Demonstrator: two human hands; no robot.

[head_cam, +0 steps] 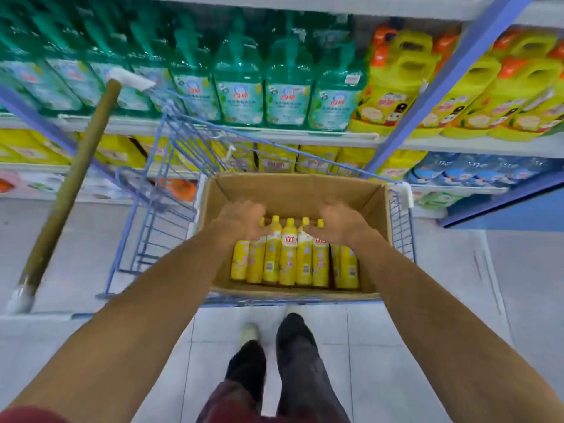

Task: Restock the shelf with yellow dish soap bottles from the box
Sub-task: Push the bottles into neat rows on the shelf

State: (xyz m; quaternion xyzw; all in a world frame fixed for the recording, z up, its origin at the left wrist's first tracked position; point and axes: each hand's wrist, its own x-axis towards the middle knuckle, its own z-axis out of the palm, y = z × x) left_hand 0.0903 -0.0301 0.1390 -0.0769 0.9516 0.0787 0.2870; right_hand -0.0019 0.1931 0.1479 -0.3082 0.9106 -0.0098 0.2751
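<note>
An open cardboard box [293,186] sits in a blue wire cart, and several yellow dish soap bottles [288,254] lie side by side in it, caps pointing away from me. My left hand [241,219] reaches into the box over the caps of the left bottles, fingers curled down onto them. My right hand [338,222] does the same over the right bottles. The fingertips are hidden behind the hands, so a firm grip on any bottle does not show. The shelf [305,137] stands just beyond the cart.
The blue wire cart [171,166] stands between me and the shelf. Green bottles [238,83] and large yellow jugs [396,80] fill the upper shelf; yellow packs line the one below. A broom handle [70,184] leans at the left. My feet are on pale floor tiles.
</note>
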